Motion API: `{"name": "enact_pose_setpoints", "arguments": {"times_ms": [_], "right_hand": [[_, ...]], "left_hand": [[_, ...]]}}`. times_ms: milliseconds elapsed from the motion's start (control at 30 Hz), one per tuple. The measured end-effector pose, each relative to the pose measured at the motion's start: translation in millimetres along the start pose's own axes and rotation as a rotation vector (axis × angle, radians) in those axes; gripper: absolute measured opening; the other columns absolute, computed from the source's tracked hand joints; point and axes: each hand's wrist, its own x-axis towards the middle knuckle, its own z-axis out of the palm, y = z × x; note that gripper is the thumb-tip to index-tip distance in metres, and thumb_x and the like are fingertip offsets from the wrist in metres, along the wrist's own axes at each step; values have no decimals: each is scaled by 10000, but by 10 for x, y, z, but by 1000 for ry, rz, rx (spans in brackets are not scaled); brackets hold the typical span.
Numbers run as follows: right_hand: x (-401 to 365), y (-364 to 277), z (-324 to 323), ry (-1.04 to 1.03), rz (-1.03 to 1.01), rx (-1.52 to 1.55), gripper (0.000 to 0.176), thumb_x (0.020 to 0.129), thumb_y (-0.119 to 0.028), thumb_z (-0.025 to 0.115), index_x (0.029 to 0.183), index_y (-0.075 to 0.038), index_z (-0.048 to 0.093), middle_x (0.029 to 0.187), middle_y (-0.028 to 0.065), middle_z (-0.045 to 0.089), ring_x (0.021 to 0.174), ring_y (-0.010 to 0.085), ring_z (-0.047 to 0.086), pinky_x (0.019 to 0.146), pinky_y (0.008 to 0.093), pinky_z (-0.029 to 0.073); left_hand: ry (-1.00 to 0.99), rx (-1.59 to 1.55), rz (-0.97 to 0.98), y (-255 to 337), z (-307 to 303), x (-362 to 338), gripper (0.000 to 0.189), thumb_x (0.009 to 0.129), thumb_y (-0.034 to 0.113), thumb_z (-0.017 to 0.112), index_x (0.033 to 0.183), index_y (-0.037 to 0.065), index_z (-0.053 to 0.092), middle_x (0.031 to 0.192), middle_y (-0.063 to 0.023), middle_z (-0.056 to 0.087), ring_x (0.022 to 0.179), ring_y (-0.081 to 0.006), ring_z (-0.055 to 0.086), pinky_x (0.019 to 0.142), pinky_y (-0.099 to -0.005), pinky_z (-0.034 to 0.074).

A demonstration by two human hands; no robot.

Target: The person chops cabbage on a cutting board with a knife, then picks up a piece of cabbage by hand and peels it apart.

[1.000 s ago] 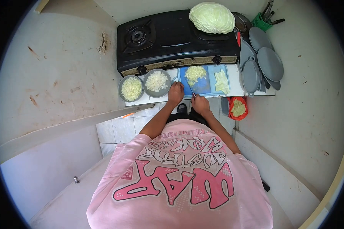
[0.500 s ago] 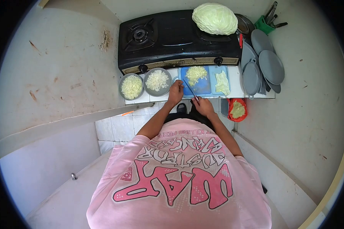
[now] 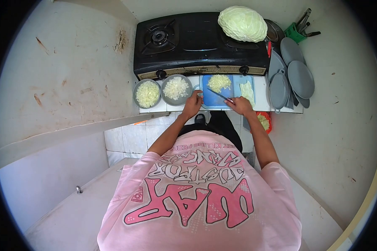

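In my right hand is a knife, its blade slanting up and left across the blue cutting board. My left hand is closed at the board's left edge, fingers gripping the rim near its handle. A pile of finely chopped cabbage lies on the upper part of the board, just beyond the blade tip. On the lighter right section, a flat piece of cabbage leaf sits beside my right hand.
Left of the board stand a bowl of chopped cabbage and a bowl of white chopped pieces. Behind is a black stove bearing a whole cabbage. Grey plates stack at right; a red bag hangs below the counter.
My right hand has moved right and slightly up with the knife, whose blade now lies flatter across the board. The left hand stays at the board's left edge. The view has shifted slightly.
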Motion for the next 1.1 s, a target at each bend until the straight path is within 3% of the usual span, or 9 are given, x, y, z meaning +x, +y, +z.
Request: {"name": "enact_pose_setpoints", "arguments": {"times_ms": [267, 367, 567, 667, 700, 800, 833, 933, 1100], "right_hand": [[64, 75, -323, -50, 43, 9, 655, 961, -674, 502, 924, -85, 784, 761, 204, 717, 791, 390, 713, 814, 481, 553], [-61, -78, -422, 16, 57, 73, 637, 959, -662, 516, 910, -85, 781, 735, 197, 710, 775, 390, 709, 792, 476, 553], [-195, -106, -456, 152, 8, -9, 584, 930, -652, 564, 889, -109, 774, 775, 167, 726, 786, 368, 716, 765, 471, 561], [-324, -183, -576, 167, 16, -82, 536, 926, -619, 598, 888, -115, 773, 777, 154, 728, 764, 353, 716, 734, 461, 561], [-372, -189, -606, 170, 31, -76, 526, 926, -613, 604, 890, -115, 772, 776, 154, 728, 764, 350, 716, 729, 458, 561], [-534, -210, -647, 185, 66, -55, 505, 925, -598, 618, 898, -117, 772, 771, 154, 726, 761, 346, 716, 715, 456, 562], [-586, -211, -665, 194, 73, -48, 503, 924, -597, 621, 901, -117, 772, 768, 154, 725, 759, 346, 715, 712, 459, 561], [-676, -135, -579, 235, 102, -48, 500, 921, -597, 626, 922, -120, 777, 756, 152, 723, 749, 350, 714, 704, 466, 560], [-839, -78, -442, 312, 212, 48, 508, 924, -592, 627, 953, -110, 783, 740, 162, 714, 731, 363, 709, 698, 475, 558]], "left_hand": [[-34, -7, 4, 225, -58, 54, 265, 1022, 93, 550, 1283, 47, 550, 747, -139, 695, 657, -227, 694, 659, -377, 550], [-82, 65, 119, 357, -68, 151, 414, 1013, 106, 574, 1421, 94, 500, 755, -143, 689, 675, -237, 704, 670, -370, 547], [-653, 487, 247, 992, -6, 478, 738, 932, 55, 553, 1593, 293, 323, 761, -187, 682, 701, -353, 694, 714, -476, 551], [-758, 622, 311, 948, 92, 642, 829, 872, 33, 551, 1585, 378, 306, 788, -210, 683, 706, -379, 679, 732, -510, 550], [-697, 591, 428, 796, 120, 710, 894, 824, 13, 551, 1584, 409, 296, 817, -213, 691, 730, -380, 688, 744, -497, 561], [-707, 699, 398, 700, 12, 857, 891, 822, 28, 556, 1584, 409, 294, 845, -206, 703, 768, -388, 699, 773, -495, 573], [-530, 604, 640, 580, -13, 883, 881, 832, 40, 549, 1585, 416, 287, 870, -202, 713, 804, -389, 709, 806, -494, 582], [-694, 762, 379, 690, -180, 973, 874, 843, 49, 545, 1584, 428, 280, 869, -204, 712, 818, -390, 712, 823, -493, 587], [-709, 830, 258, 897, -245, 997, 886, 842, 69, 574, 1591, 429, 266, 843, -214, 709, 780, -389, 708, 778, -493, 587]]}}
